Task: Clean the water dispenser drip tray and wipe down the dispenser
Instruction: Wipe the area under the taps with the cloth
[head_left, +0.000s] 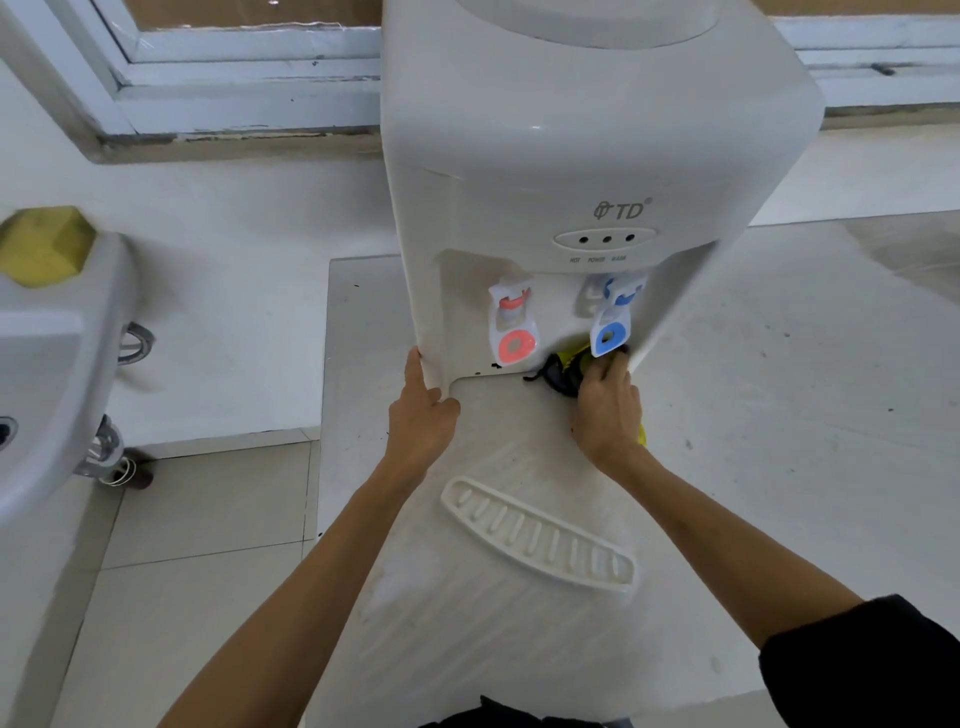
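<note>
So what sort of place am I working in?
Probably a wash or pantry corner, though I can't be sure: a water dispenser stands by a window, a sink with a yellow sponge on its rim is to the left, and the floor is tiled.

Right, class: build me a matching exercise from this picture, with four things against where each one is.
Things: 1 left hand; 2 right hand; 3 drip tray; 4 sponge.
Places: a on the sink rim; b gripping the dispenser side edge; c holding the cloth under the blue tap; d lying nearer the camera than both hands.
Pairs: 1b; 2c; 3d; 4a.
</note>
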